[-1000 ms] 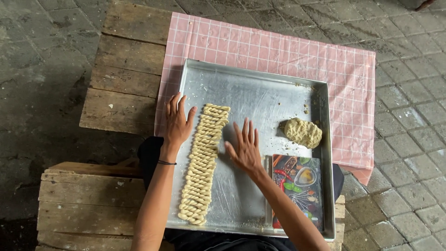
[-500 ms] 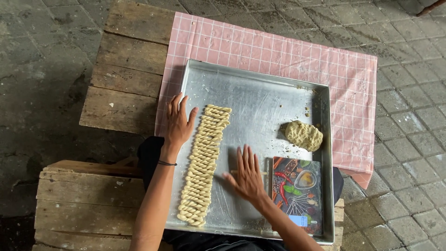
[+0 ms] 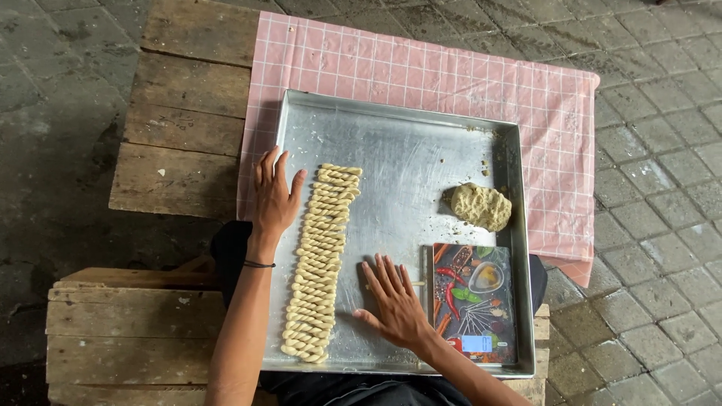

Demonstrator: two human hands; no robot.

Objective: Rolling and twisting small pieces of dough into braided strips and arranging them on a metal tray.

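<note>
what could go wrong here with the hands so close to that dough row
The left hand lies right beside the row of twisted dough pieces, so a sideways nudge could squash or shift them. The right hand is rolling a thin dough strand close to the kitchen scale; it might bump against it.

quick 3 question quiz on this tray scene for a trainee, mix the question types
1. True or false: the left hand rests on the tray beside the row of twisted dough pieces.
2. What lies under the right hand? A) the dough lump B) a thin dough strand C) the scale
3. Fill in: the tray sits on a pink checked ____.

Key: 1 true; 2 B; 3 cloth
</note>
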